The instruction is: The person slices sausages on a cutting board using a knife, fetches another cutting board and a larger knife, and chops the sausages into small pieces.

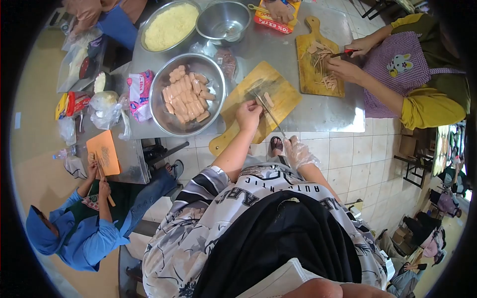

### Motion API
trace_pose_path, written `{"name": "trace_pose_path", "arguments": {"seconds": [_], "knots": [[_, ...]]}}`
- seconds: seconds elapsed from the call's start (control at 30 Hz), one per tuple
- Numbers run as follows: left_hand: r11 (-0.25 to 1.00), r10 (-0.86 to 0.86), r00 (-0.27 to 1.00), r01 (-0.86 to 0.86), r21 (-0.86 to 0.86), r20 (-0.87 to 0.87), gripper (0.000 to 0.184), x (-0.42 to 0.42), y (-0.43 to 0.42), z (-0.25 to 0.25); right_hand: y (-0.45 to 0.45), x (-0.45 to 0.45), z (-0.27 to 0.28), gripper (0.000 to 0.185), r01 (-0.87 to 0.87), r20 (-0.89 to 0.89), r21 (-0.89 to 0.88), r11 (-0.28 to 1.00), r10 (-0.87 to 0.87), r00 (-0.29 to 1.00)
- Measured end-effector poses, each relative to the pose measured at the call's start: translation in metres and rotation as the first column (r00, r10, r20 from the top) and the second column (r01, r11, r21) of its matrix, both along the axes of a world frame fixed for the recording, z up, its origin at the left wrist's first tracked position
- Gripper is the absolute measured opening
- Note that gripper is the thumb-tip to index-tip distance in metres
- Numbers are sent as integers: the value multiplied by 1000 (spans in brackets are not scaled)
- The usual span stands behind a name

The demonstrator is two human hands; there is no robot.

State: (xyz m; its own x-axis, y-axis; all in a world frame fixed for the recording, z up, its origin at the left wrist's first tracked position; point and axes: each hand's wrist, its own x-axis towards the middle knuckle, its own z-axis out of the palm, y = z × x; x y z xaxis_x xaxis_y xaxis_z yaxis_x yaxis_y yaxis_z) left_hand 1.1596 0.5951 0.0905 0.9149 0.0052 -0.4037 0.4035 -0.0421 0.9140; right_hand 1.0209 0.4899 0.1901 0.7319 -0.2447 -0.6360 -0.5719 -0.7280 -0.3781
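Note:
My left hand [248,116] is bare and rests on the wooden cutting board [238,107], its fingers closed at the knife blade on what looks like a sausage, mostly hidden by the fingertips. Over my right hand [300,154] is a clear plastic glove; it grips the handle end of the knife [276,122], whose blade lies slantwise across the board. Just beyond the blade are cut sausage pieces [269,100]. Left of the board stands a large steel bowl [155,107] holding many peeled sausages [188,97].
Across the table a person in a checked apron [397,64] cuts strips on another board [304,59]. A bowl of pale yellow shreds [171,27] and a steel pot [223,22] sit at the back. At left, a person in blue [84,238] cuts on an orange board [106,149].

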Motion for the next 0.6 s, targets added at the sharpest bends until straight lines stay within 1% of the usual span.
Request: {"name": "trace_pose_path", "arguments": {"seconds": [0.03, 0.07, 0.13, 0.17, 0.23, 0.27, 0.33, 0.37, 0.43, 0.53, 0.6], "knots": [[999, -35, 999, 34, -29, -36, 19, 0, 1, 4, 2, 3, 10, 41, 104, -60, -19, 994, -105, 993], [999, -33, 999, 32, -29, -38, 19, 0, 2, -1, 3, 5, 10, 41, 102, -62, -19, 995, -103, 993], [991, -93, 995, 91, 102, 19, 16, 2, 2, -5, 3, 13, 6, 48, 120, -142, 3, 993, -118, 983], [991, -91, 996, 89, 102, 14, 16, 2, 2, -5, 4, 19, 1, 48, 118, -147, 3, 993, -116, 982], [996, -68, 997, 69, 64, -20, 14, 1, 2, -3, 6, 36, -7, 46, 120, -88, 3, 993, -120, 989], [995, -65, 997, 67, 68, -28, 14, -2, 3, -3, 9, 39, -7, 46, 118, -96, 6, 993, -117, 988], [996, -56, 998, 56, 71, -6, 13, 1, 2, -1, 10, 51, -3, 43, 15, 69, 35, 999, -17, 997], [996, -61, 998, 61, 68, -8, 13, 1, 2, -3, 11, 56, -7, 43, 19, 68, 32, 999, -21, 997], [997, -53, 998, 52, 58, 15, 14, 0, 2, -3, 10, 62, -19, 41, 103, -14, 36, 994, -102, 995], [997, -52, 998, 54, 47, -28, 14, 0, 2, 2, 12, 67, -24, 43, 130, -9, 29, 991, -129, 992], [998, -52, 998, 52, 17, -23, 15, -1, 3, 4, 10, 62, -24, 46, 122, 26, 50, 991, -124, 992]]}}
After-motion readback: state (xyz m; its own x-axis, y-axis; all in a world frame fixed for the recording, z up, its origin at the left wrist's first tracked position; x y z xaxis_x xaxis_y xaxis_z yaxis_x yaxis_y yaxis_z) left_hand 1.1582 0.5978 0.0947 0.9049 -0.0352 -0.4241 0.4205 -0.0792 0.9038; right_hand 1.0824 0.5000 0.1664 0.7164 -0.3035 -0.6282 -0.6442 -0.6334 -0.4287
